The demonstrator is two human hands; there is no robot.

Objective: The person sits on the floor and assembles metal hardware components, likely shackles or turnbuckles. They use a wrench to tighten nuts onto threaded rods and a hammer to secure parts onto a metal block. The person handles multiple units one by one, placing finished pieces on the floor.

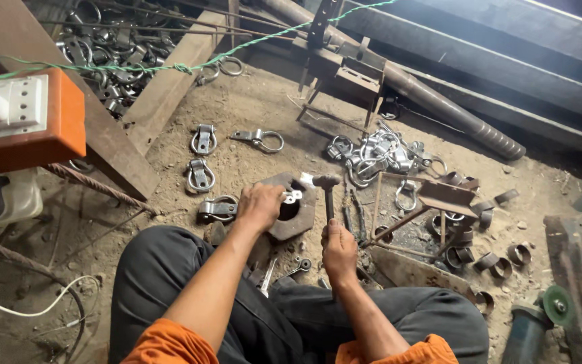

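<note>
My left hand [259, 204] grips a small bright metal piece [293, 197] and holds it over the hole of a thick rusty steel block [298, 217] on the dirt floor. My right hand [338, 251] is closed around the handle of a hammer [327, 185], whose head hovers just right of the metal piece. Finished ring-and-strap fittings [201, 175] lie on the ground to the left of the block. I sit with my knees to either side, in dark trousers and orange sleeves.
A pile of shiny ring fittings [378, 154] lies beyond the block. Short rusty pipe rings [492, 259] are scattered at right, near an angle grinder [533, 320]. A welded steel jig [335, 67] and a long rod [453, 111] stand behind. An orange block [28, 128] sits at left.
</note>
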